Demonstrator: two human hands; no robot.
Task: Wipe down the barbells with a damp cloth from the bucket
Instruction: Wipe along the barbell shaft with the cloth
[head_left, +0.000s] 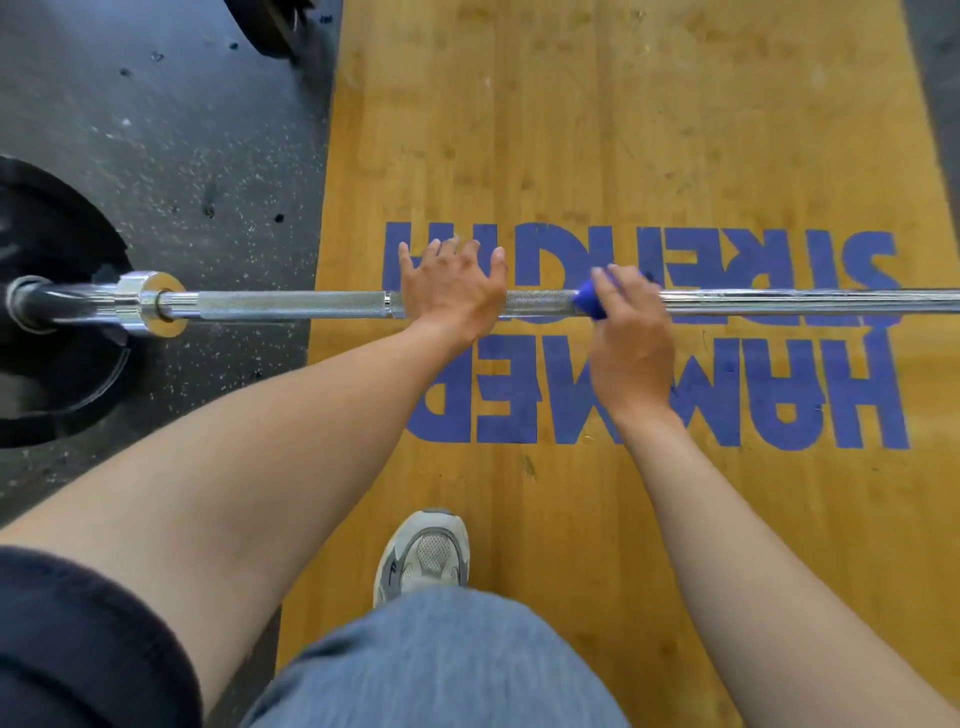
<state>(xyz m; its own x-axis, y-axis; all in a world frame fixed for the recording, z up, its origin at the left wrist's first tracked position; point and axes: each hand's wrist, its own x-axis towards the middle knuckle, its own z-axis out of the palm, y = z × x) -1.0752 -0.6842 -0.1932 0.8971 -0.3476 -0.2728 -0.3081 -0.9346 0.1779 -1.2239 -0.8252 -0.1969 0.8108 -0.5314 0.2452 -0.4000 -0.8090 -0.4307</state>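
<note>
You were looking down at a long, shiny silver barbell (311, 305) that ran from side to side across your view. It sat above a yellow wooden floor (571, 130) with big blue letters (779, 395) painted on it. The letters were upside down from where you stood. The middle part of the bar looked rough and bumpy, and the part on the right looked smooth and bright. At the left end there was a thick silver collar (153, 301), and past it a big black weight plate (57, 291) that stood on a dark, speckled rubber mat (182, 130).

No bucket showed in your view.

Your left hand (451, 291) lay flat on top of the bar with its fingers straight and spread out. It pressed on the bar and did not curl around it.

Your right hand (626, 332) was just beside it on the bar. Its fingers were curled around a small blue cloth (589, 301), and the cloth was wrapped on the bar. Only a little of the cloth peeked out by your thumb. This hand looked a bit blurry.

Below your arms you could see your gray shoe (423, 553) on the wood, and your blue jeans (441, 665). A dark sleeve (78, 649) covered your left upper arm.
</note>
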